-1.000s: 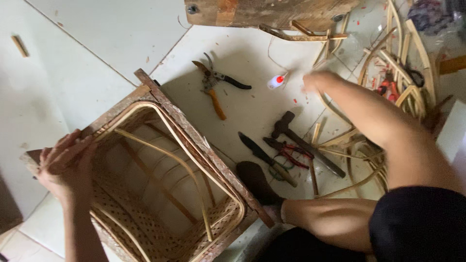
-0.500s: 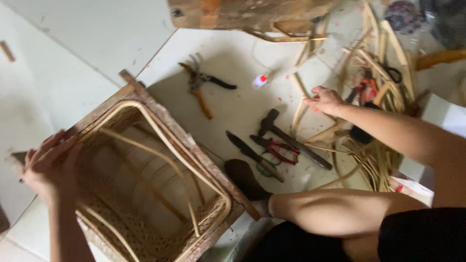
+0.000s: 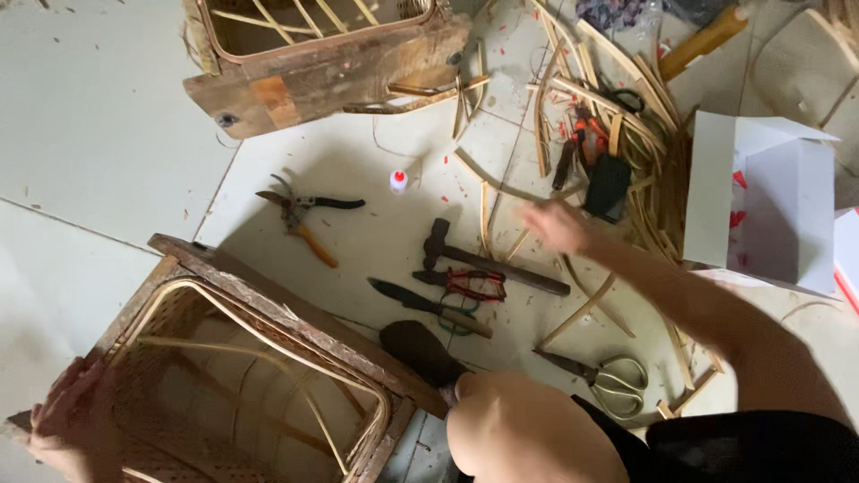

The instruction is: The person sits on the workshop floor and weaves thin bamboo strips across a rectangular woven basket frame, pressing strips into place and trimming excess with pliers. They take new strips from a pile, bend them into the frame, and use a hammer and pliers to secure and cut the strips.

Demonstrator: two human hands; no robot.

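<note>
Head view floor: a pale tiled floor (image 3: 98, 152) lay under everything.
Basket: the big woven basket (image 3: 242, 358) sat near, at the left.
Left hand: the left hand (image 3: 67, 420) gripped the basket's near-left rim.
Right hand: the right hand (image 3: 557, 225) was blurred above the hammer (image 3: 488, 259); its grip could not be told.
Scissors: the scissors (image 3: 601, 376) lay near the right.

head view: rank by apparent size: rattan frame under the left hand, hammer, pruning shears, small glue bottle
1. rattan frame, though nearest the camera
2. hammer
3. pruning shears, close to the hammer in length, so that pair is unsure
4. glue bottle
</note>
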